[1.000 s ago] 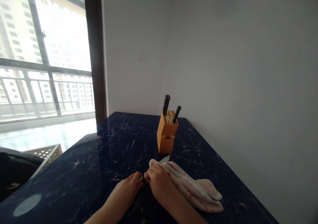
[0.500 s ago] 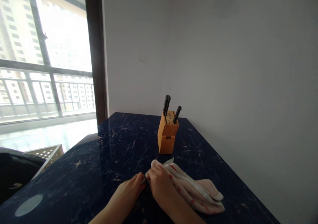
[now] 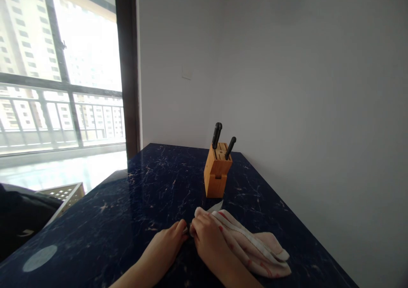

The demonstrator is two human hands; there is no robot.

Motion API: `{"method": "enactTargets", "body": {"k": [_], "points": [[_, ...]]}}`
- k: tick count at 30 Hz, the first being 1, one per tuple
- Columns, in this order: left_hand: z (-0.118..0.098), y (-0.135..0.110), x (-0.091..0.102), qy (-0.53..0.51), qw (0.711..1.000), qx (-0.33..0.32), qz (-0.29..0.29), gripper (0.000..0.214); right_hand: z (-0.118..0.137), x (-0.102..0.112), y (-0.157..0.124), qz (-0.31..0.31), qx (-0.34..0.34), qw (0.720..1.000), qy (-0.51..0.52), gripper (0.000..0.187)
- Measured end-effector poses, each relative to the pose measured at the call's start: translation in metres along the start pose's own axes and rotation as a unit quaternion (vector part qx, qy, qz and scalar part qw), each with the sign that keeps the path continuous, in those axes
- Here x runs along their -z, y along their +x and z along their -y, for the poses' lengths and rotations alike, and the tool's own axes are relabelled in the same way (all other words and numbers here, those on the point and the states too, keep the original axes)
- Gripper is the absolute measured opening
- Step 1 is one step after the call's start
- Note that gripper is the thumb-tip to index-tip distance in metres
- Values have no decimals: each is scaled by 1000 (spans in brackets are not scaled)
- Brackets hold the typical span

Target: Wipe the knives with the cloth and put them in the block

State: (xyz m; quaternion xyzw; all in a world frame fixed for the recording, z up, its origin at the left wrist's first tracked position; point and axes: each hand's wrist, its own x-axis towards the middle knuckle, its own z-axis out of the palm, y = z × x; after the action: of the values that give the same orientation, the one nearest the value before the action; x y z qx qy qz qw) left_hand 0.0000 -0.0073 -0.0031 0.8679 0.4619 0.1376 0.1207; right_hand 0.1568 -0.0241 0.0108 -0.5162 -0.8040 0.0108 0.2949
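Observation:
My left hand [image 3: 162,245] is shut on the dark handle of a kitchen knife [image 3: 186,231], and most of the handle is hidden by my fingers. My right hand [image 3: 207,241] pinches a folded white towel with red stripes [image 3: 251,249] around the blade. Only the pale steel blade tip [image 3: 217,206] shows past the cloth, pointing away from me toward a wooden knife block [image 3: 216,173]. Two black-handled knives [image 3: 217,135] stand in the block, which is a short way beyond the tip.
The hands rest on a dark blue marble-patterned countertop [image 3: 159,186], with a white wall [image 3: 287,88] along its right side. At the left stand a dark bag [image 3: 22,220] and a perforated metal crate [image 3: 63,191]. A large window [image 3: 83,67] is behind them.
My right hand and the towel have slid slightly along the blade toward its tip, so less steel shows. The view has also turned slightly, shifting everything rightward in the picture.

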Motion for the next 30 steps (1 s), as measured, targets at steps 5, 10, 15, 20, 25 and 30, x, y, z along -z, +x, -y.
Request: {"method": "enactTargets", "body": {"k": [5,10,15,20,25,30], "points": [[0,0,-1,-4,1000,-5,-2,15,-1,-2,3,-14,-14,1000,14,18],[1,0,-2,-1,1000,8,2,16,-3,-6,1,0,-6,1000,-2,19],[1,0,-2,-5,1000,-2,-1,18,-4,-6,2,-11,-4,1000,-7,18],[1,1,-2,3,1000,4,5,19,-5,-5,2,13,4,1000,-7,19],[0,1,0,14,1000,-8,5,19,-3,-2,2,-8,-9,1000,13,19],[-1,1,-1,14,1000,-8,2,18,-4,-1,4,-2,-1,1000,20,18]]}}
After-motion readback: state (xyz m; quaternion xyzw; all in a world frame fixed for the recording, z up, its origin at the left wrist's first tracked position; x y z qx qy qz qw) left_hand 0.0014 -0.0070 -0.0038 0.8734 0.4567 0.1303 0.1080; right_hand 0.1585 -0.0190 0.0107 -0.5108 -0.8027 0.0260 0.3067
